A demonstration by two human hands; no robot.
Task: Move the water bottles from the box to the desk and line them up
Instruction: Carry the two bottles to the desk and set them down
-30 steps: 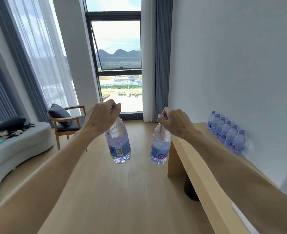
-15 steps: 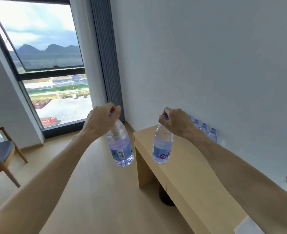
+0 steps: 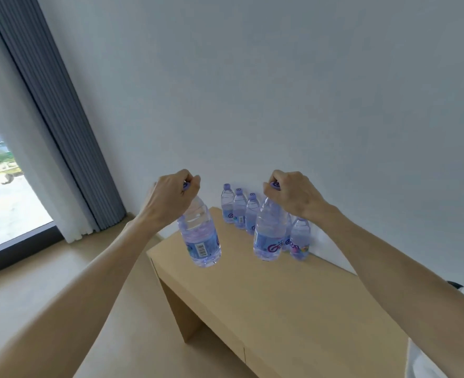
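Head view: only one camera, looking forward and down over both arms toward the desk (image 3: 293, 309) and the wall behind it.
Progress: a row of bottles (image 3: 245, 214) already stood on the desk against the wall; at least five showed, some partly hidden behind the carried ones, so the exact count could not be told.
Left hand: the left hand (image 3: 170, 200) was curled round the purple cap of the left bottle (image 3: 199, 236), which hung tilted above the desk's near-left corner, not touching the top.
Right hand: the right hand (image 3: 293, 197) pinched the cap of the right bottle (image 3: 269, 233) in the same way; it hung nearly upright, in front of the row, and seemed clear of the desk.
Remaining: both carried bottles had yet to be set down and joined to the line; the box was out of view, so how many more waited in it could not be told.
Edges: the desk's left end dropped straight to the floor (image 3: 61, 282), just beside the left bottle; the wall closed the far side.
Open room: the desk top showed bare wood on the near-right side of the row, which looked the natural place to extend it; a white object (image 3: 421, 361) sat at the lower right corner.
Surroundings: a grey curtain (image 3: 61, 132) and a window (image 3: 2, 200) stood well apart to the left.
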